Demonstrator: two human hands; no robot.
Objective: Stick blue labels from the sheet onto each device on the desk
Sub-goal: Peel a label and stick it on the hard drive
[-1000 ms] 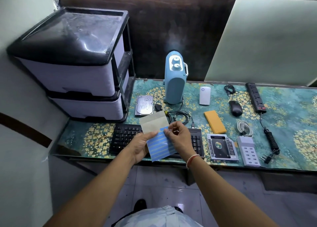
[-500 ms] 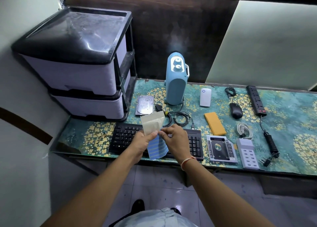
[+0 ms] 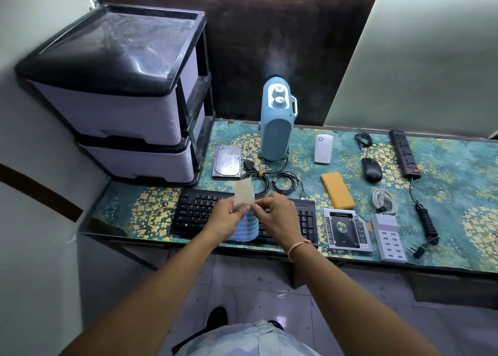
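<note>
A pale wall fills the left of the frame, and in the upper left a black-topped drawer unit (image 3: 118,86) stands on the left end of the desk (image 3: 129,207), whose surface is a teal cover with yellow flower clusters under a glossy sheet. Behind runs a dark wood panel, with a pale board leaning at the upper right. Just right of the drawers lies a bare hard drive (image 3: 227,161), then a blue heater (image 3: 276,124) standing upright, its coiled cable (image 3: 283,183) in front. A black keyboard (image 3: 196,210) sits at the near edge in the centre.

Above the keyboard the left hand (image 3: 229,218) pinches the label sheet (image 3: 246,227), folded so its blank backing sticks up and the blue striped part hangs below. The right hand (image 3: 277,215) has thumb and forefinger pressed together at the sheet's edge; whether a label is between them is too small to tell.

Further right: a white device (image 3: 322,148), a yellow case (image 3: 337,190), a drive caddy (image 3: 347,230), a black mouse (image 3: 372,169), a white cable (image 3: 384,200), a white USB hub (image 3: 388,237) and a black power strip (image 3: 404,153) with its coiled lead. The hands hide the keyboard's middle; the desk is cut off at the right edge, and tiled floor shows below
</note>
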